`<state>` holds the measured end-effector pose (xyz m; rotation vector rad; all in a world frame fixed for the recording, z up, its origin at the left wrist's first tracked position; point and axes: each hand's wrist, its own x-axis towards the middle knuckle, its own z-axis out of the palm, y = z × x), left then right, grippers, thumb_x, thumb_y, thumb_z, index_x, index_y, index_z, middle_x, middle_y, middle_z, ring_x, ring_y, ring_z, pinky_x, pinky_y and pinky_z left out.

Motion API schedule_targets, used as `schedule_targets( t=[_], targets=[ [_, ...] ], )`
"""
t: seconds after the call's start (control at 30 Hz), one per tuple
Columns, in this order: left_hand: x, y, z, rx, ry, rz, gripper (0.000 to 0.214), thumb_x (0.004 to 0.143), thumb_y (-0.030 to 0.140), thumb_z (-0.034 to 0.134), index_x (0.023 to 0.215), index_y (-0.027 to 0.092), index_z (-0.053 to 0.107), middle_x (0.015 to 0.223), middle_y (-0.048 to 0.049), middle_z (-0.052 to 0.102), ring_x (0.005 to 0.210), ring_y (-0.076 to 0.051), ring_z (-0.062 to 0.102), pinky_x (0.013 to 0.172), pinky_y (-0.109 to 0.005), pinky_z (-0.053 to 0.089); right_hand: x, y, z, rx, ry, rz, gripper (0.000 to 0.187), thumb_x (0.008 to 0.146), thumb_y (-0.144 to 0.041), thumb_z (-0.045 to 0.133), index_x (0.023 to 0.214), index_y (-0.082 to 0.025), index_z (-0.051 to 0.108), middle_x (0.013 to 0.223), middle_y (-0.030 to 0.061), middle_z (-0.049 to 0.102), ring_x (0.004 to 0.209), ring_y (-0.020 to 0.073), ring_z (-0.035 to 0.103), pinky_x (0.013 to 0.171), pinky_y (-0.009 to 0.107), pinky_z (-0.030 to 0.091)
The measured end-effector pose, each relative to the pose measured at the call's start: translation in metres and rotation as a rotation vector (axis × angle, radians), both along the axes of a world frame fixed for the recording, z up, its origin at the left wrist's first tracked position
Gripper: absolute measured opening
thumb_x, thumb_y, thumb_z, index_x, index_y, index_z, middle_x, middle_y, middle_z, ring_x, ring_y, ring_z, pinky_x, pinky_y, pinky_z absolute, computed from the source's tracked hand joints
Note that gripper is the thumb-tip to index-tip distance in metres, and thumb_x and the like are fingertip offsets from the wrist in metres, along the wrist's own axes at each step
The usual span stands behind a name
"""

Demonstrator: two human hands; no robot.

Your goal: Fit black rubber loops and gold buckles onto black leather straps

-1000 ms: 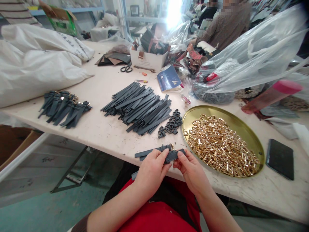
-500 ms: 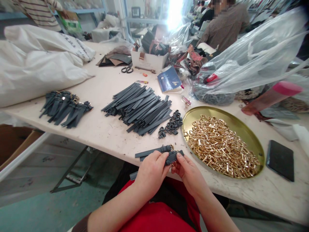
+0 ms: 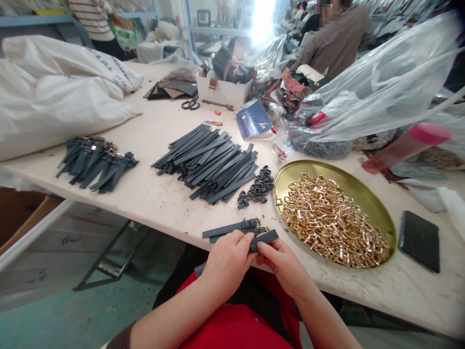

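At the table's front edge, my left hand [image 3: 229, 259] is closed around a dark grey strap [image 3: 268, 237]. One end of the strap shows between the hands, and another piece juts out left of my left wrist. My right hand [image 3: 281, 261] pinches the short end with thumb and fingers. Just beyond my fingers lie finished-looking buckle straps [image 3: 225, 229] with gold buckles. Behind them are a heap of plain strap strips [image 3: 209, 162] and a cluster of small dark loops [image 3: 257, 188]. Gold buckles [image 3: 327, 220] fill much of a round golden tray [image 3: 363, 191] on the right.
Bundled straps with buckles [image 3: 96, 162] lie at the left table edge, near a large white sack [image 3: 61, 102]. A phone [image 3: 419, 241] rests right of the tray. Farther back are scissors [image 3: 190, 104], a blue booklet [image 3: 253, 120], a white box [image 3: 222, 92] and a plastic bag [image 3: 370, 92].
The strap's short end between my hands has turned, now showing a smooth face. My right thumb has shifted left and down along it. A person in stripes at the back has moved right.
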<state>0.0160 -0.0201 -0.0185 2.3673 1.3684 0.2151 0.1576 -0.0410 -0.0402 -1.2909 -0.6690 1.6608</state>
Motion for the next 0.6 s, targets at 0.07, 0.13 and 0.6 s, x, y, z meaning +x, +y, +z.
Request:
schedule_targets(
  t=[0.07, 0.13, 0.6],
  targets=[
    [0.001, 0.000, -0.001, -0.003, 0.021, -0.005, 0.030, 0.084, 0.032, 0.048, 0.109, 0.018, 0.052, 0.094, -0.0066, 0.059, 0.085, -0.022, 0.056, 0.074, -0.036, 0.048, 0.001, 0.000, -0.002, 0.032, -0.065, 0.037, 0.018, 0.071, -0.033, 0.063, 0.076, -0.016, 0.063, 0.066, -0.0016, 0.058, 0.055, 0.0092, 0.046, 0.054, 0.023, 0.039],
    [0.002, 0.000, -0.003, -0.011, 0.040, -0.005, 0.029, 0.084, 0.035, 0.046, 0.107, 0.017, 0.053, 0.093, -0.0072, 0.059, 0.084, -0.022, 0.057, 0.073, -0.036, 0.048, 0.002, 0.000, -0.003, 0.058, -0.148, 0.061, 0.018, 0.072, -0.033, 0.061, 0.075, -0.016, 0.063, 0.063, -0.0022, 0.057, 0.055, 0.0093, 0.045, 0.054, 0.023, 0.038],
    [-0.010, 0.002, 0.005, -0.638, -0.412, -0.038, 0.032, 0.087, 0.040, 0.032, 0.086, 0.018, 0.054, 0.067, -0.0021, 0.057, 0.062, -0.015, 0.055, 0.061, -0.026, 0.044, 0.010, -0.002, 0.005, 0.111, -0.115, 0.207, 0.016, 0.070, -0.035, 0.064, 0.075, -0.020, 0.064, 0.066, -0.0025, 0.060, 0.063, 0.0131, 0.051, 0.063, 0.026, 0.041]
  ],
)
